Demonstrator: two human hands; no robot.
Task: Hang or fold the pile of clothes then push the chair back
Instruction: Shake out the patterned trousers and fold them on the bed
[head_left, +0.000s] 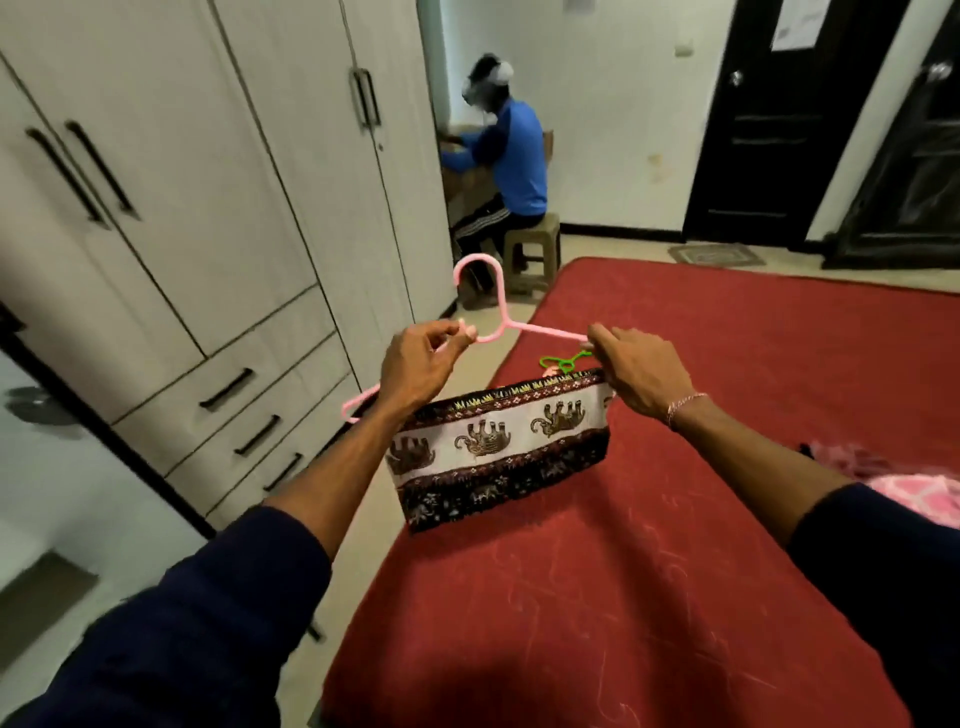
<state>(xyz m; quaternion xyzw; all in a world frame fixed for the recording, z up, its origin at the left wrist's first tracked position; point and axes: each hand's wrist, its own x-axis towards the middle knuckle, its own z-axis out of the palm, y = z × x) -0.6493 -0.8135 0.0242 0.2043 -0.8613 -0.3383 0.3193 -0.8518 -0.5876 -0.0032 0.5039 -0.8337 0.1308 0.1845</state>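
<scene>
While my left hand (415, 366) pinches the pink hanger (500, 306) near its neck with thumb and fingertips, my right hand (636, 376) closes its grip on the far arm of that hanger, fingers curled round it. From the hanger's bar hangs a folded elephant-print cloth (498, 449), dark bands above and below a white strip, held in the air over the near edge of the red bed (727, 467). Just behind the cloth a green hanger (563, 361) lies on the bed. At the right edge I see a pink garment (904, 486) on the bed. White wardrobes (208, 208) stand to my left; beyond them a person in blue (511, 156) sits on a stool (532, 249).
</scene>
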